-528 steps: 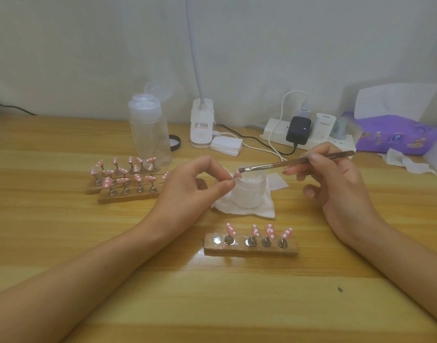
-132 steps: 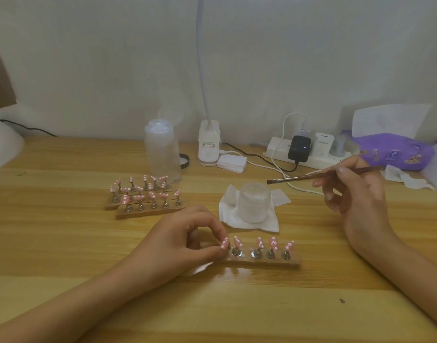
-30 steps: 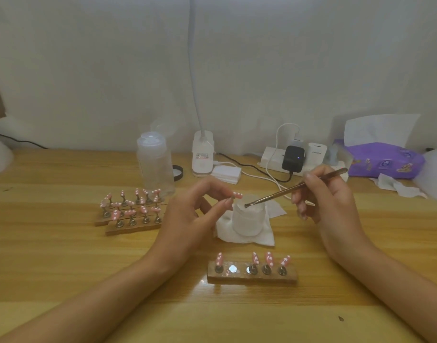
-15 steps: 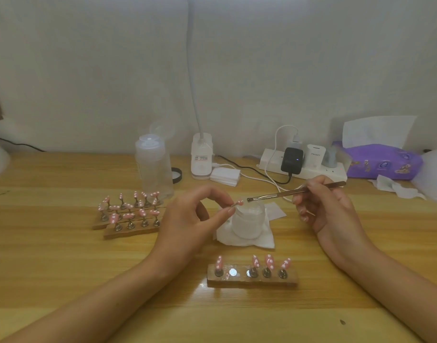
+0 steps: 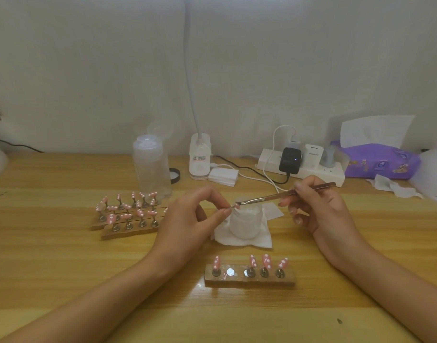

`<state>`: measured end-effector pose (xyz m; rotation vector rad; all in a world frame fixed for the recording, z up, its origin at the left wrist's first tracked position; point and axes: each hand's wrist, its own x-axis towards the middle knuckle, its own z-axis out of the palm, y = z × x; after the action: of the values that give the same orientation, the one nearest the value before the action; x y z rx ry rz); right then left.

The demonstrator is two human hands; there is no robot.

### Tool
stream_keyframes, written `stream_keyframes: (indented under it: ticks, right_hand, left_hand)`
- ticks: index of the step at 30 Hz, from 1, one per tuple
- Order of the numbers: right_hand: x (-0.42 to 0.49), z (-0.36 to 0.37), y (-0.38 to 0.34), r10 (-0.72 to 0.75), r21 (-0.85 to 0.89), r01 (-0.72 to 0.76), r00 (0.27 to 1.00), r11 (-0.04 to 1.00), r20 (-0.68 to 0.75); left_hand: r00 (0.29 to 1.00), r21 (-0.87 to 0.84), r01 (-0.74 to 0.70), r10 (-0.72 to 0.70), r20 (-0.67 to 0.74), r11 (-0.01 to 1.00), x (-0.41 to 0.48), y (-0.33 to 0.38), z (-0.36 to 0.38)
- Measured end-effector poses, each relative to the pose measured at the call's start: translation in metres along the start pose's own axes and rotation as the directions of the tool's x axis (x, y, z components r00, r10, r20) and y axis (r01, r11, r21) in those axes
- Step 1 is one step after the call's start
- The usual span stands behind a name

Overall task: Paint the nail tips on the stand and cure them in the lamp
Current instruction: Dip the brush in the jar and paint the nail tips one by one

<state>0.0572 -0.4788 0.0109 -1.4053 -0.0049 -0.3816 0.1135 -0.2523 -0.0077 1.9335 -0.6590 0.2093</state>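
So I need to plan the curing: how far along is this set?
Done: four dotted pink tips stand on the near stand, and the two left stands look full. In hand: the left hand pinches one tip near the jar while the right hand holds the brush to it. Left: refill the stand's empty slot, then cure; no curing shows.

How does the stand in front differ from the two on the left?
The front stand holds four tips, one spot bare; the left stands show no bare spot. The front stand lies alone; the left stands lie side by side. All carry pink tips.
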Motion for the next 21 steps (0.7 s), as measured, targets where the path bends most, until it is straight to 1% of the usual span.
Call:
stream_keyframes:
  ticks: [3,7,9,12,15,16,19,21]
  right_hand:
    - [0.0003,-0.0023,0.0003,0.006,0.031,-0.004,0.999,1.0,-0.053]
    - [-0.0018,0.0004,-0.0008,-0.021,-0.001,0.021,1.0,1.0,0.006]
    - [-0.0014,0.0004,-0.0002,-0.011,-0.01,0.011,1.0,1.0,-0.01]
    - [-0.0003,-0.002,-0.0001,-0.019,0.031,0.02,0.999,0.999,-0.032]
    - [-0.0009,-0.0004,-0.0001,-0.031,0.013,0.03,0.999,0.999,0.021]
    - [-0.0009,0.0,0.0005,-0.024,0.002,0.024,0.999,1.0,0.022]
    - [-0.0002,-0.0018,0.0011,-0.009,0.013,0.01,0.999,1.0,-0.033]
    - [-0.0006,-0.0026,0.0003,-0.022,0.025,0.023,0.999,0.999,-0.029]
  left_hand:
    - [1.0,0.0,0.0,0.0,0.007,1.0,0.0002,-0.0007,0.0]
    - [1.0,-0.005,-0.012,0.012,0.015,1.0,-0.0001,-0.0023,0.0]
    - [1.0,-0.018,-0.016,0.016,0.016,1.0,-0.0004,-0.0032,-0.0003]
    - [1.0,-0.024,-0.017,0.018,0.025,1.0,-0.0002,-0.0033,-0.0006]
    - [0.999,-0.024,-0.023,0.024,0.029,0.999,0.0002,-0.0026,-0.0003]
    - [0.999,-0.02,-0.026,0.027,0.029,0.999,0.0003,-0.0024,-0.0002]
    - [0.999,-0.008,-0.033,0.034,0.03,0.999,0.0002,-0.0021,-0.0001]
    - [0.999,-0.006,-0.038,0.038,0.031,0.999,0.0004,-0.0019,0.0001]
